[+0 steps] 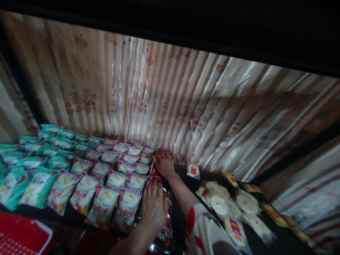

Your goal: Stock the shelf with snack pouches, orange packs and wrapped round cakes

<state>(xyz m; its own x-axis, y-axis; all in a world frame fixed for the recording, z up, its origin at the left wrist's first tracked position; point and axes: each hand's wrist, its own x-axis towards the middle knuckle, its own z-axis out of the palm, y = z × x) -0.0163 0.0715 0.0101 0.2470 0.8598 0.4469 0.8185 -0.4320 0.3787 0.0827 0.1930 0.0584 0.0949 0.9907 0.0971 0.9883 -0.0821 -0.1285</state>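
Note:
My right hand (165, 164) reaches to the back of the shelf and lies with fingers stretched over a dark red package (156, 172). Closer to me, my left hand (153, 205) rests flat, its fingers extended toward the front part of the same dark red row. Shiny silver and red wrapping (166, 232) shows under and beside my left wrist. Directly to the left stand white snack bags (127, 205) with red and blue striped edges, in several rows. What lies beneath my palms is hidden.
Teal snack bags (39, 186) fill the far left. Round pale items in clear packs (219, 202) and yellow packets (273, 214) lie to the right. A red basket (23, 235) is at lower left. Striped sheeting (164, 99) backs the shelf; a dark beam (186, 24) crosses overhead.

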